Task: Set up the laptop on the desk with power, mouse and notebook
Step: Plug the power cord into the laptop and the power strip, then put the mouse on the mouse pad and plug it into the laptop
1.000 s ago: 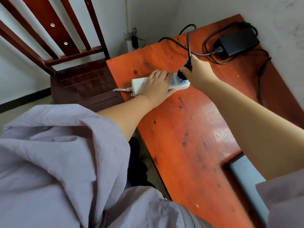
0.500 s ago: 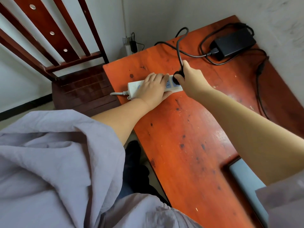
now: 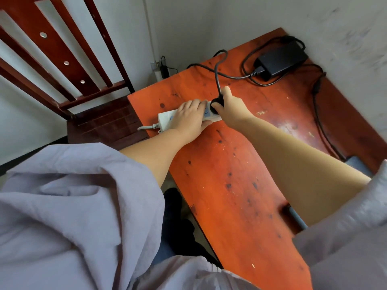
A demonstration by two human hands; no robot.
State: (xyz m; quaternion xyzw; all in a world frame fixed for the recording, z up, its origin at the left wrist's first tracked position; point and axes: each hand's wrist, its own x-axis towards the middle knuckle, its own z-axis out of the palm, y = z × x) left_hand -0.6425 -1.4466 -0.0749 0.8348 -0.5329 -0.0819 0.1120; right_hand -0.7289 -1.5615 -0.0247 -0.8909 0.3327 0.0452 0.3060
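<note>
A loose grey-lilac sleeve (image 3: 69,206) is filling the lower left of the view, hiding the person's lap and most of the floor; above it a dark red slatted wooden chair (image 3: 62,65) is standing against the pale wall, its back cut off by the top and left edges, its seat just beside the desk's end. A small dark charger in a wall socket (image 3: 164,71) is showing behind the desk corner, too small to make out further. The left hand (image 3: 188,119) is lying flat, fingers extended and together, pressing down on the white rectangular plastic power strip (image 3: 167,121); it is covering the strip's middle, so only the left end with its grey cord and a few blue-marked sockets are showing. The right hand (image 3: 231,110) is curling closed around the round black power plug (image 3: 216,104) at the strip's right end; whether the prongs are fully seated is hidden by the fingers. The black cable (image 3: 217,76) is rising from the plug, looping over the far edge and running to the black rectangular power brick (image 3: 281,58) near the wall corner; a second thin black lead (image 3: 320,118) is trailing down the right side of the scuffed orange-red wooden desk (image 3: 230,185). The right forearm and sleeve are blocking nearly all of the grey laptop (image 3: 356,162), leaving only two slivers at the right edge; its lid position cannot be told.
</note>
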